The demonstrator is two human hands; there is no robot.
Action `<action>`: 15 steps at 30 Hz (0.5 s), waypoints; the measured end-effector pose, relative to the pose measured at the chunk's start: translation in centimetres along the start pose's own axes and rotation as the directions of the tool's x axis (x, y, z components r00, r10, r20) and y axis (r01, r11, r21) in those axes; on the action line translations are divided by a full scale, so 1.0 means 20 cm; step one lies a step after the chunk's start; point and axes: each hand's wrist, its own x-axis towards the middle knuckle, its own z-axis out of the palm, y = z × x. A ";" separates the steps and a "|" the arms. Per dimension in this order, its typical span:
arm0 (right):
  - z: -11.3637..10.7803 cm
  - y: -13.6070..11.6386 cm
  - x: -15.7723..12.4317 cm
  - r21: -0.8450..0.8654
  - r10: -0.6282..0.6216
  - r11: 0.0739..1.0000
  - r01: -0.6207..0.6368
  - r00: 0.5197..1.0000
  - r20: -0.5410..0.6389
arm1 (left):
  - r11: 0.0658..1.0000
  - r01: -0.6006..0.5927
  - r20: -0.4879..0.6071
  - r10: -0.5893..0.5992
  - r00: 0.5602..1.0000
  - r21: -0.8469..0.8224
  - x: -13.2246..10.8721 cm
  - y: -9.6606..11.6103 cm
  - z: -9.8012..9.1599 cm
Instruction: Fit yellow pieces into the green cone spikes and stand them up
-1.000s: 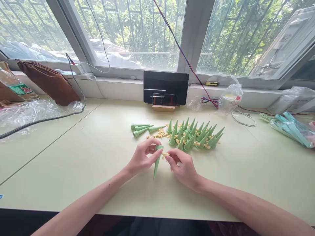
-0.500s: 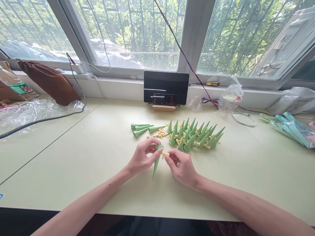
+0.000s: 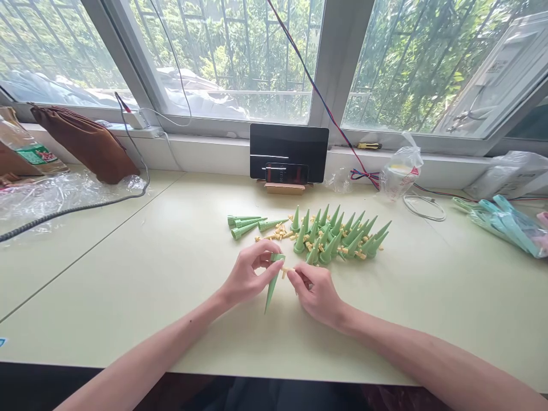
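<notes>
My left hand [image 3: 252, 271] pinches a green plastic watering spike [image 3: 272, 288] near its wide top, and the tapered tip points down toward the table. Between the thumb and fingers of my right hand [image 3: 319, 288] is a small yellow valve [image 3: 285, 270], held against the upper side of the spike; whether it sits in the spike I cannot tell. Beyond my hands lie loose green spikes [image 3: 244, 228] and a small heap of yellow valves [image 3: 279, 231]. To their right, several spikes with yellow valves [image 3: 338, 234] stand upright or tilted in a cluster.
A black tablet [image 3: 289, 145] with a phone [image 3: 286, 172] before it leans at the back on a stand. Left are a brown pouch [image 3: 85, 140], a bottle [image 3: 34, 151] and a dark cable [image 3: 77, 210]. A bagged cup [image 3: 401, 171] and turquoise tools [image 3: 514, 222] lie right.
My right fingers have shifted slightly along the yellow valve and now cover more of it. The spike's tip has moved a little to the left.
</notes>
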 end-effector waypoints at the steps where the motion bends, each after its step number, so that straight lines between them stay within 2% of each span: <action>1: 0.00 0.00 0.00 -0.001 -0.003 1.000 0.003 1.000 -0.007 | 1.000 0.001 0.001 -0.001 1.000 -0.005 0.00 0.00 0.00; 15: 0.00 -0.02 0.00 0.105 -0.008 0.994 0.013 0.999 -0.049 | 0.995 0.085 -0.006 -0.086 0.996 -0.055 0.00 0.00 0.01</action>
